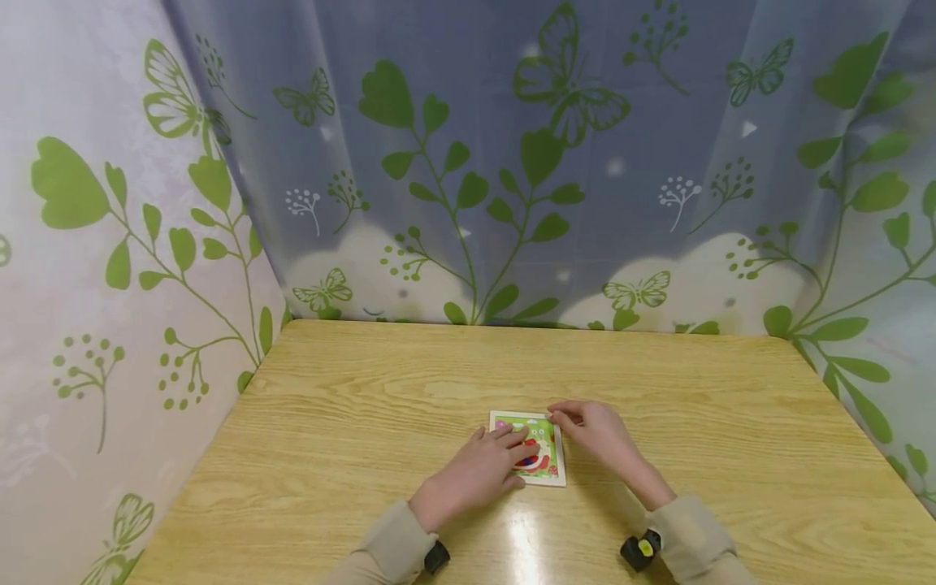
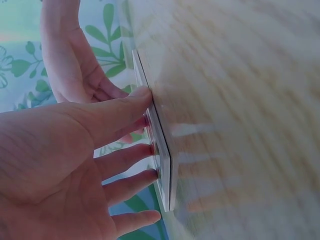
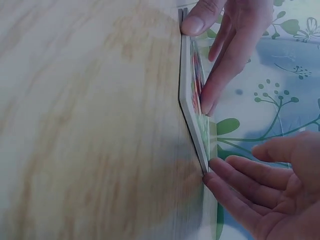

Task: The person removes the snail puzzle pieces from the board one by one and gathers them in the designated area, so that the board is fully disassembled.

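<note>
A small square picture board [image 1: 552, 457] with a white rim lies flat on the table, its face a colourful cartoon on green. My left hand [image 1: 481, 467] rests on it with the fingers spread over the picture. In the left wrist view, the left thumb [image 2: 137, 97] presses at the board's near edge, and the board's side [image 2: 165, 170] shows as two thin layers. At the far right corner is my right hand [image 1: 595, 431]. Its fingertips [image 3: 212, 172] touch that corner, while the thumb [image 3: 267, 150] stays apart from the board. The left fingers hide part of the picture.
The wooden table [image 1: 351, 422] runs back to a blue curtain [image 1: 468, 162] printed with green leaves and butterflies. Similar pale cloth [image 1: 95, 284] hangs at the left side. Small black wrist cameras [image 1: 640, 550] sit at both cuffs.
</note>
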The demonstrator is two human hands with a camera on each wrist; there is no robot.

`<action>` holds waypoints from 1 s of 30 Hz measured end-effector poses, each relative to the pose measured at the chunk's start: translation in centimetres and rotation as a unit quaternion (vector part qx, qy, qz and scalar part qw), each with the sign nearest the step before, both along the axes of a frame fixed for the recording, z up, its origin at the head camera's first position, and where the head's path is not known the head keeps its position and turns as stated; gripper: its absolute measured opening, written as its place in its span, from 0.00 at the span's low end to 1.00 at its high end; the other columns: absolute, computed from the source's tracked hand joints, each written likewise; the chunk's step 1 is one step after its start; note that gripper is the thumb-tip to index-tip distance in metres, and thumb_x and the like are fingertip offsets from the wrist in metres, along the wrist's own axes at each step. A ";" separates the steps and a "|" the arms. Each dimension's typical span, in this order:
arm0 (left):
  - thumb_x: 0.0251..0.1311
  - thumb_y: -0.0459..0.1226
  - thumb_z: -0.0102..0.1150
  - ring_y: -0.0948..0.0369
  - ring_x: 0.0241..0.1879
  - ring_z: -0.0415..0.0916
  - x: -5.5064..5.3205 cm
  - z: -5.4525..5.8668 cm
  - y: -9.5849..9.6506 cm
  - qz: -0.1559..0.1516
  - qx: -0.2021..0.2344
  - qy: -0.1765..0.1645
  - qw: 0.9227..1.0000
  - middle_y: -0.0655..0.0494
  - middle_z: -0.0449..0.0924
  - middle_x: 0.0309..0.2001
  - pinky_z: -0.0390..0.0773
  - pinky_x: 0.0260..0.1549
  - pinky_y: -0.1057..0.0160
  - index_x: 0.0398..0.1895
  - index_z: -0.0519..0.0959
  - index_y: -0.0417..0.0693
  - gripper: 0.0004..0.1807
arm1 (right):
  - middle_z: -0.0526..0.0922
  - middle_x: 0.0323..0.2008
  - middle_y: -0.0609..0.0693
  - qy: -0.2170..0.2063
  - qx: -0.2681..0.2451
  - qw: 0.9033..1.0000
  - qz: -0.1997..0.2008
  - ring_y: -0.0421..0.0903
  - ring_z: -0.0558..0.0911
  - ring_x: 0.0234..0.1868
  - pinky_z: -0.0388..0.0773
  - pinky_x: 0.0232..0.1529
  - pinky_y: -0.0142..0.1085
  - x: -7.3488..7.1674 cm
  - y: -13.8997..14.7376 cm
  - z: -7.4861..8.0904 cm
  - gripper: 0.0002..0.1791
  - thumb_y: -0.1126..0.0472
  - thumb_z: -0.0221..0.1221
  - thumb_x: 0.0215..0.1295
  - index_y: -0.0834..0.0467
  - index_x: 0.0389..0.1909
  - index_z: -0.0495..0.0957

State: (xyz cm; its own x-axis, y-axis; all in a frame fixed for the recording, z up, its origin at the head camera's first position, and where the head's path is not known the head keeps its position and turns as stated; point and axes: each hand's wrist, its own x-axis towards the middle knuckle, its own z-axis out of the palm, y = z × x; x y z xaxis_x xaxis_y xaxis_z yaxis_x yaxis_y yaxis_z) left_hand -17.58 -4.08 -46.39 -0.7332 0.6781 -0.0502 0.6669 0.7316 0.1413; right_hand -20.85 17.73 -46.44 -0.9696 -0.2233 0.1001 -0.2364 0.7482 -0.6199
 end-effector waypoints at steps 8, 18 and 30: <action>0.68 0.50 0.62 0.52 0.72 0.65 0.0 -0.2 0.0 0.002 0.000 0.002 1.000 0.55 0.68 0.73 0.70 0.66 0.41 0.70 0.74 0.59 0.28 | 0.90 0.42 0.56 0.031 0.029 0.999 0.005 0.51 0.88 0.40 0.84 0.42 0.46 -0.2 -0.3 -0.4 0.12 0.61 0.62 0.70 0.61 0.49 0.87; 0.67 0.50 0.62 0.52 0.71 0.67 0.0 0.2 0.1 0.000 0.001 0.006 1.000 0.55 0.69 0.73 0.70 0.66 0.41 0.70 0.75 0.58 0.28 | 0.89 0.43 0.56 0.029 0.010 1.000 -0.002 0.52 0.87 0.41 0.84 0.41 0.46 -0.2 -0.3 -0.5 0.11 0.64 0.62 0.69 0.61 0.49 0.87; 0.67 0.50 0.62 0.52 0.72 0.66 0.0 0.3 0.1 0.003 -0.007 0.000 1.000 0.56 0.67 0.74 0.70 0.66 0.41 0.70 0.74 0.60 0.28 | 0.88 0.41 0.57 0.006 -0.071 0.997 -0.014 0.56 0.88 0.42 0.86 0.39 0.42 -0.3 -0.4 -0.6 0.15 0.70 0.63 0.66 0.65 0.53 0.84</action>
State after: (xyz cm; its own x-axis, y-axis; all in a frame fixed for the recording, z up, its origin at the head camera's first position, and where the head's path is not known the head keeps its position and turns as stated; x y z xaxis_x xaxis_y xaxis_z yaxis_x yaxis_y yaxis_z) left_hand -17.60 -3.96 -46.11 -0.7373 0.6729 -0.0600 0.6623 0.7375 0.1320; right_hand -21.19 17.36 -47.01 -0.9735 -0.1796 0.1413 -0.2258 0.6589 -0.7176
